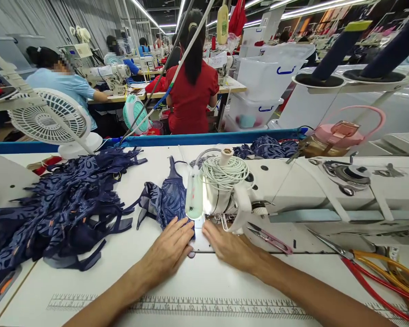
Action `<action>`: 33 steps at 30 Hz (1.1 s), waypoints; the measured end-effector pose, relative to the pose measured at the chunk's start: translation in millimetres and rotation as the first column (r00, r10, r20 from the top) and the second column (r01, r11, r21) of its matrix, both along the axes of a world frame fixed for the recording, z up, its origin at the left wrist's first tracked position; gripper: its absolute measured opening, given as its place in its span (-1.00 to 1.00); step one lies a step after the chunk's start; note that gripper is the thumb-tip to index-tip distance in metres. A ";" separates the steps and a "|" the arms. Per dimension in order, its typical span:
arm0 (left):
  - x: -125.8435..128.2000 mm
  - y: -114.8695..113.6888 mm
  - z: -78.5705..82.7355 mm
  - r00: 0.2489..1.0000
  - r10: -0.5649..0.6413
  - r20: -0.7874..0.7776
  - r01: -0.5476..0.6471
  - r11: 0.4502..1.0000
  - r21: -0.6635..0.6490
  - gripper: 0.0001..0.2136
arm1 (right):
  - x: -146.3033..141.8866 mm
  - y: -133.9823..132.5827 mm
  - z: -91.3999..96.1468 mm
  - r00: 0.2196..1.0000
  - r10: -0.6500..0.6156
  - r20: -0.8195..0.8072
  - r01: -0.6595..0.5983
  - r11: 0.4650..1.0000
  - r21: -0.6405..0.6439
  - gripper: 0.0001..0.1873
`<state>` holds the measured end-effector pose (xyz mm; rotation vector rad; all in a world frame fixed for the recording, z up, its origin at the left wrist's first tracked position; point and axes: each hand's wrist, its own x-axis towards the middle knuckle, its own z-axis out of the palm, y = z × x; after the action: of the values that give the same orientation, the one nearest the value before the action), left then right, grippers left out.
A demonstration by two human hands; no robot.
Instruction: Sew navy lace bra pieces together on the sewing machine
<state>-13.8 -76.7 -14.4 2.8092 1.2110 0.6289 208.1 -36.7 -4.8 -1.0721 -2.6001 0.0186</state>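
Note:
My left hand (172, 245) lies flat, fingers stretched out, pressing on the lower edge of a navy lace bra (173, 200). The bra rests on the white sewing machine bed with one strap pointing away from me. My right hand (228, 245) lies beside the needle area of the sewing machine (279, 181), its fingers stretched forward and nothing visible in them. The machine head hides part of the presser foot (221, 219) and some right fingertips. A pale green plate (194, 193) hangs in front of the needle. Pink-handled thread snips (271, 238) lie right of my right hand.
A heap of navy lace pieces (71, 209) covers the left side. Scissors (357, 263) lie at the right edge. A ruler scale (191, 306) runs along the front. Behind stand a white fan (51, 116), a pink-lidded bottle (341, 134) and people at other machines.

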 end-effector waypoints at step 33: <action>27.8 33.8 5.1 0.996 -0.022 0.092 0.043 0.973 -0.225 -0.82 | 26.1 -7.4 -13.2 0.948 -0.076 -0.309 0.067 0.997 -0.038 -0.72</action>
<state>14.1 -42.9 -9.3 2.5793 1.1391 0.5662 234.2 -44.1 -17.9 -1.0756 -2.2844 0.1908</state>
